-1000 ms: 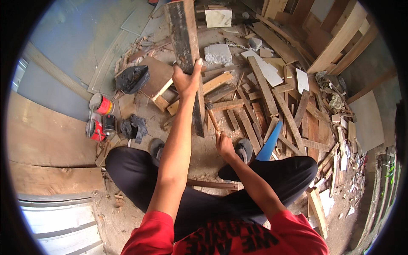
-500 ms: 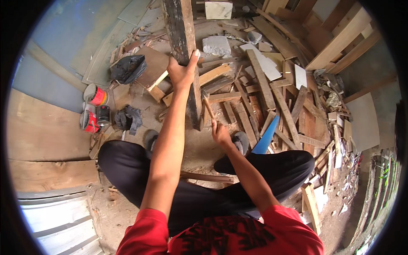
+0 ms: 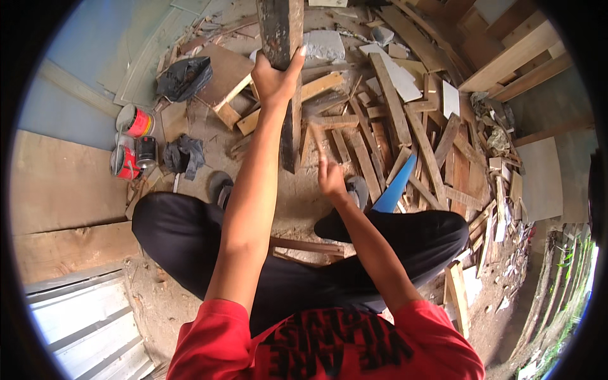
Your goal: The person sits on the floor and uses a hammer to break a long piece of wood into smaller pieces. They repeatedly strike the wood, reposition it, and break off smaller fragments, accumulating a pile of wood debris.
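My left hand is wrapped around a long dark-faced wooden beam, thumb on its lighter side. The beam runs from beyond the top of the view down to a lower end between my feet. Just right of that end, my right hand is closed on the wooden handle of a hammer. Motion smears the hammer's head, which is close to the beam's right side; whether they touch I cannot tell. Right of my right foot, a blue tapered blade, like a handsaw's, sticks out past my knee.
Loose planks and offcuts are heaped ahead and to the right. Red paint cans, a black can and black plastic bags sit at the left. A short wooden piece lies between my legs; boards line the left wall.
The view has shifted, so most of the scene sits higher in the picture. The hammer is now blurred by motion. Both hands keep their grips.
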Demonstrator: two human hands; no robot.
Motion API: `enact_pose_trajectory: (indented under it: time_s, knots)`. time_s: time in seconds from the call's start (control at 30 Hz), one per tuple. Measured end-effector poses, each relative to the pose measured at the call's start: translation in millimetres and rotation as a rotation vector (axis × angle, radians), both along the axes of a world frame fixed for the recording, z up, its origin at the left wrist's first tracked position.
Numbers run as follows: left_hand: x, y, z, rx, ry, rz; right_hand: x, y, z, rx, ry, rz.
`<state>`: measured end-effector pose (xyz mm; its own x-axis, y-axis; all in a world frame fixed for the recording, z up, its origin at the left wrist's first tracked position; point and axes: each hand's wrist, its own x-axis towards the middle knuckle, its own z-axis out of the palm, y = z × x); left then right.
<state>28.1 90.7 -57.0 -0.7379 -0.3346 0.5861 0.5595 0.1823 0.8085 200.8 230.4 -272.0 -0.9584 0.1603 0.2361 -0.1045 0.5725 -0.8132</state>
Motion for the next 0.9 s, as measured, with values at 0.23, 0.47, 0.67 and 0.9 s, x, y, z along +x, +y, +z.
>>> enact_pose_trajectory:
  time_s: [0.23,0.47,0.67,0.9]
  knots:
    - [20,-2,-4,-0.108,0.041,-0.015,12,-27,64,-0.336,-0.258,-0.135]
    - [20,-7,-1,-0.037,0.055,-0.048,-24,-28,120,-0.856,0.717,0.319]
    - [24,5,-6,-0.132,0.061,-0.043,22,-29,-4,0.008,-0.353,-0.055]
    - [30,-14,-6,-0.026,0.105,-0.027,5,-46,154,-0.767,0.205,0.096]
